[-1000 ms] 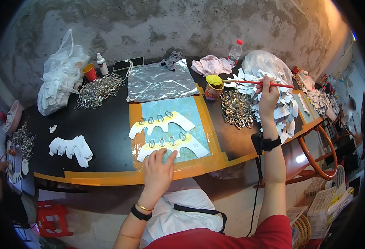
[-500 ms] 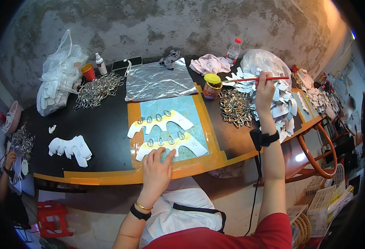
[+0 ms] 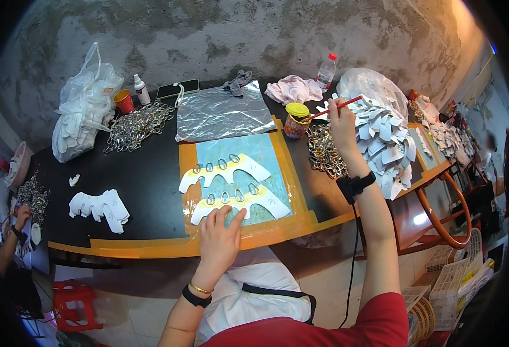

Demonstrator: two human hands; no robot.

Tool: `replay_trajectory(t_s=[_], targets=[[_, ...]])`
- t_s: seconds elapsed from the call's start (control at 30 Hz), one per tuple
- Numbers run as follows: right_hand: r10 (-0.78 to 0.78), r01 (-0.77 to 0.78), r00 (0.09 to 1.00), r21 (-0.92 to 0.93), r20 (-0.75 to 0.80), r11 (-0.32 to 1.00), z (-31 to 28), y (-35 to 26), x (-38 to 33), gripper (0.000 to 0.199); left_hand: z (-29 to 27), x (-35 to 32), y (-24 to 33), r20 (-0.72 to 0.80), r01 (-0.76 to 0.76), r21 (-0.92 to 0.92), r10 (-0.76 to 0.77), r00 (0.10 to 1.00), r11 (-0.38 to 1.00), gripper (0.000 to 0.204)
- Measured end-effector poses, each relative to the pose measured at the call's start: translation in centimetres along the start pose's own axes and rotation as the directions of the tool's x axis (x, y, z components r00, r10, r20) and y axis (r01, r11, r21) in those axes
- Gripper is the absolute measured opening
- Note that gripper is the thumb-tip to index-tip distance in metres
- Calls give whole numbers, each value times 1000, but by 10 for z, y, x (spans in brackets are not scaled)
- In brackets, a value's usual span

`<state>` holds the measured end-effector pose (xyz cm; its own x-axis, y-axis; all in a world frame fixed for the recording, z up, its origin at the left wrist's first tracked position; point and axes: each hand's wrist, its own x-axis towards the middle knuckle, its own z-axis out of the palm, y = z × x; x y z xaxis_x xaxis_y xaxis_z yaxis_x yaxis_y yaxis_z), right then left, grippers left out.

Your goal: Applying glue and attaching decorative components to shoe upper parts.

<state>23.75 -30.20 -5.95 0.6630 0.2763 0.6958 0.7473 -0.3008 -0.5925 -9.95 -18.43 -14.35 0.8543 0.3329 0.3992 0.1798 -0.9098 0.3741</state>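
Right grip (image 3: 342, 124) pinches red brush (image 3: 350, 102), now shifted left to jar (image 3: 295, 127), probably loading; left grip (image 3: 220, 236) unclenched at near white cutout (image 3: 269, 205).

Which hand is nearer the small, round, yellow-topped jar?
The right hand, just to the jar's right; the left hand is farther, to its lower left in the picture.
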Motion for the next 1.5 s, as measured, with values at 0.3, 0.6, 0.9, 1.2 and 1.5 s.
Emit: replay_trajectory(t_s=[0.3,0.6,0.9,1.2,1.5], targets=[[71,-67,996,66,-59,996,-34,-10,4,25,0,0,1,3,1,13,-1,1000,1000,36],[257,-216,964,356,-73,909,-49,21,3,28,1,0,-1,-1,6,2,-6,1000,1000,36],[107,-115,991,102,77,988,-7,1,13,22,0,1,-2,-16,2,12,-2,1000,1000,36],[35,-36,999,40,42,999,-14,-10,8,24,0,-4,0,8,8,4,-8,1000,1000,36],[236,-218,972,357,-7,908,-50,29,9,29,2,1,-1,5,2,11,-2,1000,1000,36]])
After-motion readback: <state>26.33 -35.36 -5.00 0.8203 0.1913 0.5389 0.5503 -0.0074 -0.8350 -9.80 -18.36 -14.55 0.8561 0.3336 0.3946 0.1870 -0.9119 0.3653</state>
